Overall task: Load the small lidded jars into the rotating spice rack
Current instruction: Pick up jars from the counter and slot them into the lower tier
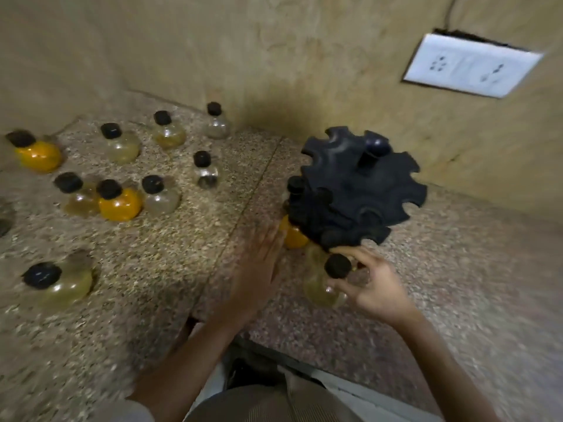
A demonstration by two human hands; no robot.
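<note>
The black rotating spice rack stands on the stone counter near the wall, its notched tiers seen from above. An orange-filled jar sits in a lower notch on its left side. My right hand is shut on a pale yellowish jar with a black lid, held against the rack's front edge. My left hand is blurred, flat and open, just left of the rack's base, holding nothing. Several black-lidded jars stand loose on the counter to the left, among them an orange jar.
A white wall socket plate is mounted on the wall at upper right. The wall runs right behind the rack. The counter's front edge lies just below my hands. A large pale jar stands near the front left.
</note>
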